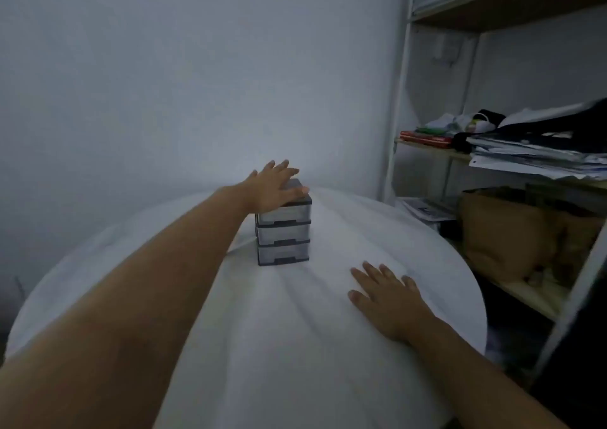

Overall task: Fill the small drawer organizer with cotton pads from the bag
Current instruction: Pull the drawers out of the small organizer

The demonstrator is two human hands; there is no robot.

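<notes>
A small drawer organizer (283, 235) stands upright at the far middle of a round table covered in white cloth (138, 251). It has three clear drawers in a dark frame, all pushed in. My left hand (277, 187) rests flat on its top with the fingers straight. My right hand (387, 297) lies flat on the cloth, to the right of the organizer and nearer to me, apart from it. No bag of cotton pads is in view.
A white metal shelf unit (399, 107) stands close to the table's right side, holding stacked papers and clothes (532, 153) and a brown bag (512, 231). A plain wall rises behind the table.
</notes>
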